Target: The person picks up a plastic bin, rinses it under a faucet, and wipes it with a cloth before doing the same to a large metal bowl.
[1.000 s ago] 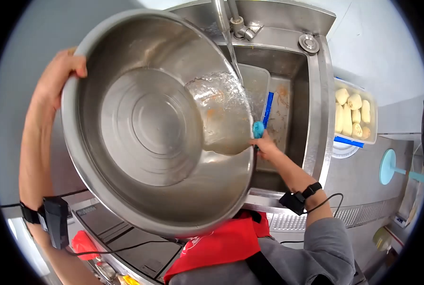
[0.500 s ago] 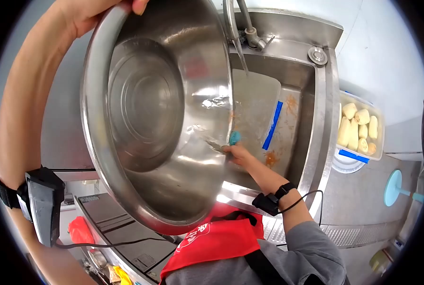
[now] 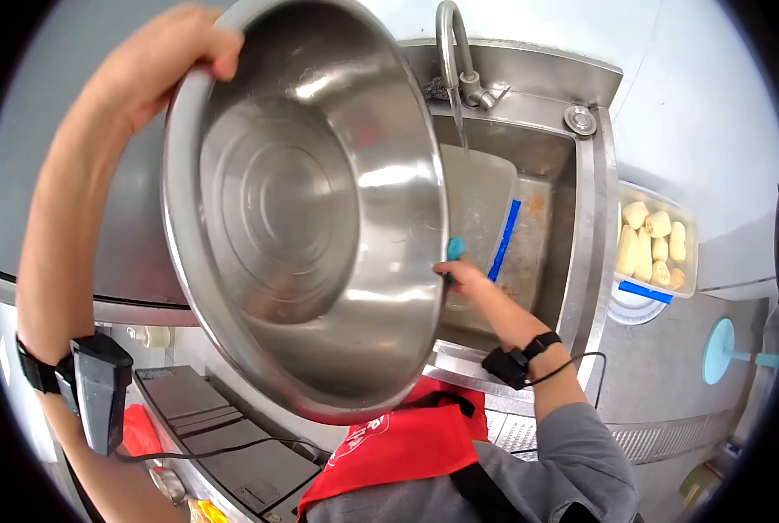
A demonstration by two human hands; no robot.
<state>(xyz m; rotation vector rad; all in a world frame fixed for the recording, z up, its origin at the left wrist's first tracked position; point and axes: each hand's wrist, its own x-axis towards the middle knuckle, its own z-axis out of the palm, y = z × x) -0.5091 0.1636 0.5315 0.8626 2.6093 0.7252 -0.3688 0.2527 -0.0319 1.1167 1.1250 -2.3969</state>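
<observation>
A large stainless steel basin (image 3: 276,209) is held tilted on its side, its wet, shiny inside facing me. My left hand (image 3: 199,48) is closed over the thick upper-left rim. On the opposite side, over the sink, my right hand (image 3: 466,275) grips the rim with its fingertips at the edge. A small turquoise object (image 3: 455,248) shows right beside those fingers, partly hidden by the basin. Beyond the rim, a translucent plastic container (image 3: 481,187) with a blue strip on its edge lies in the metal sink (image 3: 559,235).
Water runs from the curved faucet (image 3: 446,44) into the sink. Right of it, a plastic box (image 3: 655,248) of peeled pale yellow pieces sits over a white round lid. A drain strainer (image 3: 580,120) rests on the sink ledge. Dark grey appliance tops (image 3: 224,436) lie lower left.
The water running off the basin's rim at my right hand has stopped. Both hands and the basin appear slightly lower in view. Fewer orange scraps show in the sink.
</observation>
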